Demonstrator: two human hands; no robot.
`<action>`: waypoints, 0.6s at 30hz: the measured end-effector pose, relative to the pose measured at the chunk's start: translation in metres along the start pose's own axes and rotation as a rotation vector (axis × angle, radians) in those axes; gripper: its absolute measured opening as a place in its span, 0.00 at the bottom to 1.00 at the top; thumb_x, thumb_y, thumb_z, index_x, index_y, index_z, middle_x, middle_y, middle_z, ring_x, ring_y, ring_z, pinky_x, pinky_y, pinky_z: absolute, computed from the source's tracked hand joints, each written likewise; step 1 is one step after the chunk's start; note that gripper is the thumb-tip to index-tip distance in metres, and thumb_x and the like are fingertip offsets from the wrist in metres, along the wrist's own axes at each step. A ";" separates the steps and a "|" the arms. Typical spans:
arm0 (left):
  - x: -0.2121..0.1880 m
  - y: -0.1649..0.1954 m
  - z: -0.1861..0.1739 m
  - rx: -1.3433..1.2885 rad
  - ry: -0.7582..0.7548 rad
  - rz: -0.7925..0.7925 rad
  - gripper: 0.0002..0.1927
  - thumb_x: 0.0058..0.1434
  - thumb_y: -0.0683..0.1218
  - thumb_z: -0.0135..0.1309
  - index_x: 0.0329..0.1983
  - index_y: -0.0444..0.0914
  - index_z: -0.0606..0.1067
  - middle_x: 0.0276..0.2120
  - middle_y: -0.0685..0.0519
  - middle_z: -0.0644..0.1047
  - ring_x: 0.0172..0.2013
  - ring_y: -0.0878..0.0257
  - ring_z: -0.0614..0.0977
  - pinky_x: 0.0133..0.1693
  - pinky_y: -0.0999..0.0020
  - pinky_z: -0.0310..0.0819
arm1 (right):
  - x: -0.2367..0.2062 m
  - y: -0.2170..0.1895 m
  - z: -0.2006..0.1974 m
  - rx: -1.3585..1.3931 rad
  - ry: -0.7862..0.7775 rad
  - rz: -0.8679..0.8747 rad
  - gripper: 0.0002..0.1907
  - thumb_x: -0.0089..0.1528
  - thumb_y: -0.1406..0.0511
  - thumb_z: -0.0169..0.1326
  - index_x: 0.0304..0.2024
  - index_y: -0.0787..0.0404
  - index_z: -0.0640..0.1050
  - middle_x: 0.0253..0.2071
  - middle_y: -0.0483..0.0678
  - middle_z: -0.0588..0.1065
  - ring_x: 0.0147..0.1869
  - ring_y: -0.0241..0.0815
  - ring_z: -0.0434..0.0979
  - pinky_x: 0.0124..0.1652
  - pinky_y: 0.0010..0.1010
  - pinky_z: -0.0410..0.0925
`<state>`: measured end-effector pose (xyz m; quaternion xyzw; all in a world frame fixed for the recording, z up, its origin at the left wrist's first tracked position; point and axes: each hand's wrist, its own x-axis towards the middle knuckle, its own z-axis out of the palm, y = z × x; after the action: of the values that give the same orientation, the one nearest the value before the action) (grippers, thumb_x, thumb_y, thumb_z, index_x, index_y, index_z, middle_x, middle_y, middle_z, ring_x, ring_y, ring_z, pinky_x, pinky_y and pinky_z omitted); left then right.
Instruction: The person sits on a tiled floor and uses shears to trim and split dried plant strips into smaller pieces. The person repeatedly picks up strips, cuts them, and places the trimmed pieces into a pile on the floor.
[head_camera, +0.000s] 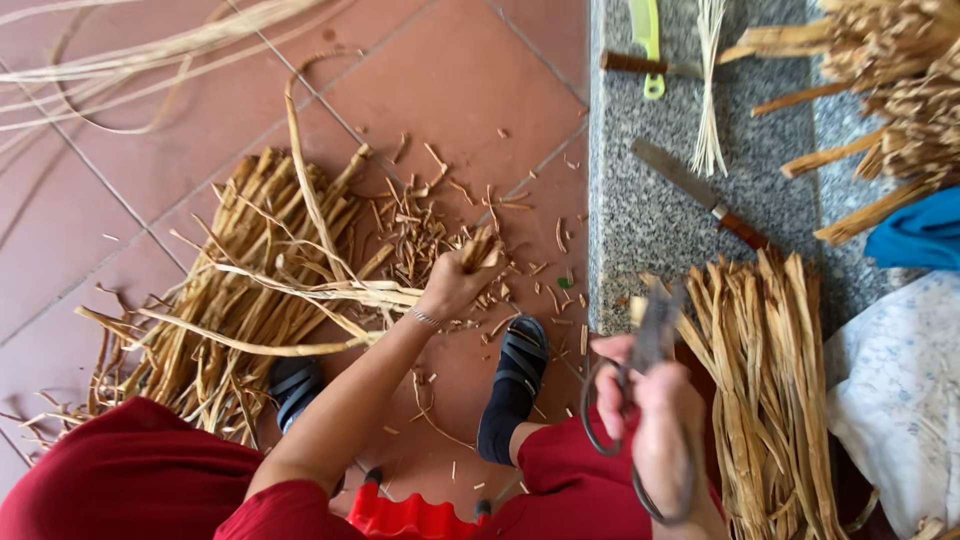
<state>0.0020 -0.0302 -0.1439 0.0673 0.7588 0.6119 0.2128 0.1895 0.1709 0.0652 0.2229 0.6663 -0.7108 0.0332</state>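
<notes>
My left hand (452, 285) is stretched down toward the tiled floor and is closed on a short bunch of dried plant strips (481, 250). It hovers by the edge of a big heap of dried stalks (240, 290). My right hand (640, 400) is raised near my lap, gripping large dark metal shears (652, 330) with looped handles, blades pointing up. To its right stands a neat bundle of cut dried strips (765, 380).
A grey stone ledge (640, 210) carries a knife with a wooden handle (700, 195), a second knife (640, 65), a green tool (647, 40) and a thin pale bundle (710, 90). Blue cloth (920, 230) and white fabric (895, 390) lie right. My sandalled feet (515, 365) rest among scraps.
</notes>
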 end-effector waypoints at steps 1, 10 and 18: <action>-0.015 0.019 -0.012 -0.166 -0.012 -0.002 0.08 0.63 0.45 0.63 0.40 0.36 0.80 0.22 0.57 0.76 0.22 0.70 0.73 0.24 0.67 0.69 | 0.008 -0.004 0.012 -0.070 0.001 0.039 0.32 0.69 0.46 0.36 0.53 0.67 0.75 0.26 0.43 0.68 0.25 0.34 0.63 0.24 0.26 0.61; -0.124 0.123 -0.048 -0.691 0.048 0.077 0.07 0.61 0.42 0.62 0.42 0.37 0.81 0.25 0.58 0.78 0.24 0.72 0.76 0.26 0.74 0.70 | 0.028 0.008 0.079 -0.782 -0.149 -0.417 0.29 0.70 0.46 0.37 0.38 0.63 0.76 0.21 0.48 0.71 0.25 0.43 0.74 0.28 0.39 0.67; -0.144 0.121 -0.056 -0.746 0.085 0.152 0.06 0.60 0.41 0.66 0.35 0.36 0.79 0.24 0.58 0.78 0.23 0.71 0.76 0.24 0.73 0.70 | 0.028 0.023 0.101 -0.836 -0.191 -0.598 0.28 0.72 0.48 0.38 0.32 0.63 0.73 0.22 0.55 0.72 0.28 0.56 0.76 0.30 0.47 0.66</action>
<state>0.0895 -0.1039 0.0154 0.0157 0.4848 0.8624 0.1449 0.1448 0.0778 0.0349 -0.0751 0.9216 -0.3799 -0.0243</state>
